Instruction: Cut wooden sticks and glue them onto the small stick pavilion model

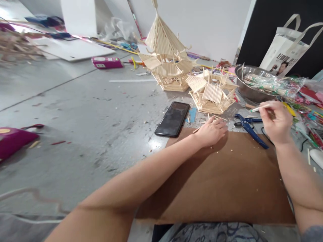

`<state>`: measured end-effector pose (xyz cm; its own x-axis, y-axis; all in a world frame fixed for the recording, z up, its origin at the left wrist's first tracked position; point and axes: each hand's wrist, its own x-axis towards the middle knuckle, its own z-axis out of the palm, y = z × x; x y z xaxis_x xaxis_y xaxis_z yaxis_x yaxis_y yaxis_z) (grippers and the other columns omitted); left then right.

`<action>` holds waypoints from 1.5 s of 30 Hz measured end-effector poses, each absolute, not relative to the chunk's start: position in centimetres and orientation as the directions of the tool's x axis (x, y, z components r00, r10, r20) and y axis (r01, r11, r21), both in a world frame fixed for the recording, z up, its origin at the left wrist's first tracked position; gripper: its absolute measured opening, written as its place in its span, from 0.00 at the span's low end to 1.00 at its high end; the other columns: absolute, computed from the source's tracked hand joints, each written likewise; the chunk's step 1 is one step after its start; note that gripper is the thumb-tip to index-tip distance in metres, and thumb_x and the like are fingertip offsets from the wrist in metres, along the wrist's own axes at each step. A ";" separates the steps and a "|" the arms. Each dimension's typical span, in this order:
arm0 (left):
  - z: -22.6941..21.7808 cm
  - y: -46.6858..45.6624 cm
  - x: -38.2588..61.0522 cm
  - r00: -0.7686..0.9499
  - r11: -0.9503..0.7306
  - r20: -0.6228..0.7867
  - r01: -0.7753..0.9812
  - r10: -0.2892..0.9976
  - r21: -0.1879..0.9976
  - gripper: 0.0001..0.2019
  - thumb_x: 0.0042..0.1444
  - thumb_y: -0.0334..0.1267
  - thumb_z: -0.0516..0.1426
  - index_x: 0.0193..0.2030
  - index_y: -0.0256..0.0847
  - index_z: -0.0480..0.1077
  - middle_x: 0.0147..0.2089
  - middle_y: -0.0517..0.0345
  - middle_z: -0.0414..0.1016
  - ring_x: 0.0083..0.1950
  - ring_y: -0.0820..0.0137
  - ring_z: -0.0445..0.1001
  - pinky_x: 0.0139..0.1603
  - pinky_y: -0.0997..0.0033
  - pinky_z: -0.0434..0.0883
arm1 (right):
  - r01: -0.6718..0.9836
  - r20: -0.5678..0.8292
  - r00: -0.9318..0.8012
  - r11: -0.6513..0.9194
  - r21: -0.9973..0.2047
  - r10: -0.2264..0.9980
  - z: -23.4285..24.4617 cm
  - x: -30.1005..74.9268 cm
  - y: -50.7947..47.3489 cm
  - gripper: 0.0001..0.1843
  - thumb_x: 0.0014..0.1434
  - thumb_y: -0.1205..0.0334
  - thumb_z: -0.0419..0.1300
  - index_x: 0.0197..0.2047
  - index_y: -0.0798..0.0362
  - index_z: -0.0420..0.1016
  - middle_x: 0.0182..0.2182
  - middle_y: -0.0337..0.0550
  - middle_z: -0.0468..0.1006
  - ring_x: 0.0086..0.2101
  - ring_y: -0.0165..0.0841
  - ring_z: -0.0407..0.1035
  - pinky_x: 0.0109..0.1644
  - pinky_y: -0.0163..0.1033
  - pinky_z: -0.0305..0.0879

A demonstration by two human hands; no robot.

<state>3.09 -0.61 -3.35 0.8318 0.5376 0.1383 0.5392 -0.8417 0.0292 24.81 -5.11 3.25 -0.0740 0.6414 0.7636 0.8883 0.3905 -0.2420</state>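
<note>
My right hand (276, 121) is raised at the right, its fingers pinched round a thin pale stick (257, 109) with a green tip. Palm down, my left hand (212, 131) lies with fingers extended at the far edge of the brown board (227, 188). Several loose wooden sticks (217, 119) show around and partly under it. Between the hands rests a blue-handled cutter (252, 131). Just beyond the left hand stands a small six-sided stick pavilion (212, 94) with partial roof panels. A taller stick pagoda (168, 57) with a pointed roof is behind it.
A black phone (173, 119) lies left of my left hand. The metal basin (248, 90) at the back right holds packed sticks, near a white tote bag (285, 50). Purple glue-stick-like packs are absent from reach; a magenta box (107, 63) sits farther back on the grey floor (88, 117).
</note>
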 end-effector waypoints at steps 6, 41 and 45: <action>-2.9 -5.9 4.1 0.961 -0.949 0.111 0.225 0.254 0.221 0.29 0.56 0.54 0.42 0.63 0.45 0.49 0.66 0.52 0.46 0.67 0.62 0.43 0.63 0.51 0.40 | 0.724 0.815 0.114 0.515 -0.460 0.568 3.4 23.2 -7.0 0.05 0.57 0.60 0.52 0.37 0.48 0.67 0.31 0.41 0.73 0.29 0.30 0.69 0.34 0.39 0.67; -2.2 -4.2 5.1 0.569 -0.289 0.066 0.311 0.820 0.905 0.15 0.57 0.43 0.43 0.26 0.38 0.61 0.21 0.64 0.58 0.25 0.76 0.59 0.29 0.76 0.60 | -0.238 0.160 0.299 0.236 -0.942 0.941 -0.6 21.4 -4.6 0.11 0.48 0.53 0.61 0.29 0.52 0.73 0.23 0.36 0.75 0.22 0.24 0.67 0.25 0.31 0.67; -2.4 -4.1 5.2 0.539 -0.293 0.085 0.313 0.838 0.904 0.15 0.57 0.43 0.43 0.25 0.38 0.59 0.21 0.64 0.57 0.24 0.76 0.57 0.28 0.76 0.59 | -0.267 0.086 0.258 0.157 -0.951 0.962 -1.4 20.2 -5.0 0.10 0.47 0.54 0.62 0.28 0.52 0.74 0.23 0.37 0.76 0.23 0.25 0.68 0.29 0.33 0.68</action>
